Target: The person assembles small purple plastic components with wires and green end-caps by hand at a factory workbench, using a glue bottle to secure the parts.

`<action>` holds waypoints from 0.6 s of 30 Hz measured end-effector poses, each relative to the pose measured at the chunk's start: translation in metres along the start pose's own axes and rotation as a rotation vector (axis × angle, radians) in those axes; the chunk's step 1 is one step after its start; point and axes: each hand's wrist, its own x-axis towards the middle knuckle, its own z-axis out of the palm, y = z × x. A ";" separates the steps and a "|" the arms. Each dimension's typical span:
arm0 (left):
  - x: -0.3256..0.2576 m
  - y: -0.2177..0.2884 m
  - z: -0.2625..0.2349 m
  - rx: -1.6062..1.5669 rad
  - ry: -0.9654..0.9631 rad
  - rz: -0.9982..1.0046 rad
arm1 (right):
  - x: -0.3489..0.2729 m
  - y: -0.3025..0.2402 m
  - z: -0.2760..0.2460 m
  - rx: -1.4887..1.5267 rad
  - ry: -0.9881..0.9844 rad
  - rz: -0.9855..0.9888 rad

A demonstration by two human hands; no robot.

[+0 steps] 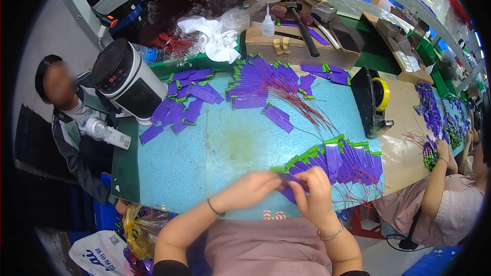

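My left hand (251, 190) and my right hand (314, 193) meet over the front of the table, fingers pinched around a flat purple piece with a green end (286, 176). Fingers cover part of this piece. Just beyond my right hand lies a fanned row of similar purple pieces (353, 159), green ends away from me and thin red wires trailing at the near side. A second fan of purple pieces (253, 79) with red wires spreads farther back. One lone purple piece (277, 117) with a wire rests between the two fans. Looser purple pieces (181, 97) are heaped at the back left.
A black tape dispenser (365, 102) with yellow tape stands at the right. A white and black heater (130, 79) occupies the back left corner. Behind are a wooden box (302, 56) with a hammer (308, 33) and a squeeze bottle (267, 24). Other people sit left and right.
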 end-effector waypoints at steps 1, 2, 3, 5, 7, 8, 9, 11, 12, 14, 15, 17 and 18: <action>0.008 -0.001 -0.010 0.036 0.068 0.027 | -0.006 0.001 -0.004 -0.190 0.027 -0.068; 0.016 -0.003 -0.021 0.074 0.138 0.053 | -0.016 0.001 -0.005 -0.184 -0.034 -0.022; 0.025 -0.018 -0.033 0.251 0.241 0.118 | -0.024 0.000 -0.004 -0.192 -0.032 -0.019; 0.048 -0.034 -0.049 0.426 0.345 0.192 | -0.035 0.000 -0.001 -0.136 -0.331 -0.102; 0.072 -0.033 -0.061 0.784 0.546 0.237 | -0.034 0.006 -0.005 -0.247 -0.321 -0.079; 0.082 -0.034 -0.066 0.782 0.550 0.241 | -0.027 0.010 -0.011 -0.354 -0.228 -0.088; 0.091 -0.035 -0.071 0.880 0.523 0.284 | -0.018 0.011 -0.016 -0.460 -0.133 -0.099; 0.100 -0.036 -0.074 0.974 0.501 0.332 | 0.005 0.016 -0.025 -0.525 -0.096 -0.102; 0.102 -0.036 -0.077 0.996 0.470 0.333 | 0.020 0.023 -0.032 -0.525 -0.073 -0.149; 0.098 -0.035 -0.077 1.029 0.443 0.325 | 0.058 0.048 -0.046 -0.582 -0.035 -0.195; 0.093 -0.035 -0.072 1.025 0.445 0.330 | 0.080 0.070 -0.053 -0.650 -0.015 -0.186; 0.076 -0.032 -0.060 0.956 0.434 0.222 | 0.124 0.123 -0.064 -0.732 0.028 -0.107; 0.065 -0.029 -0.054 0.962 0.442 0.221 | 0.141 0.145 -0.067 -0.777 0.032 -0.025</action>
